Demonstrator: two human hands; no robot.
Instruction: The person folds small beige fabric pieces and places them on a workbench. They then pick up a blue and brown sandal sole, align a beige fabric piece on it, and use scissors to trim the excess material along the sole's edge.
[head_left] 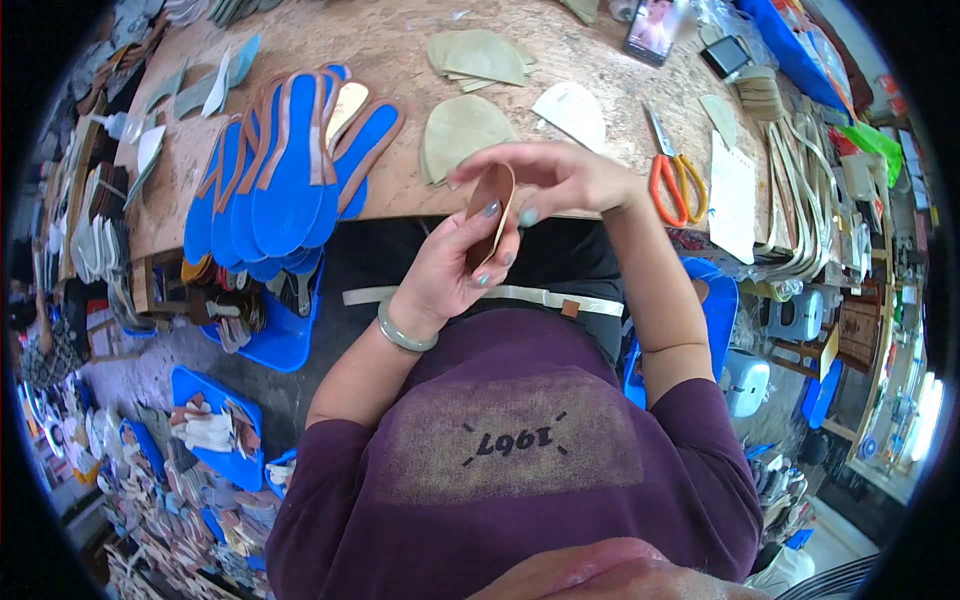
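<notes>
A dark number (515, 440), upside down, is printed on the tan patch (420, 475) of the purple shirt (330, 510).

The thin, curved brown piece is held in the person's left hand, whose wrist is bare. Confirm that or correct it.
The bare wrist is wrong: in the head view, a smooth, pale grey-green bangle goes around it. The rest stands: the left hand holds the thin, curved brown piece.

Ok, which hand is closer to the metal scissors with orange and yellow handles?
Right. The right hand is left of those scissors; the left hand is farther left and lower, holding a curved brown piece.
</notes>
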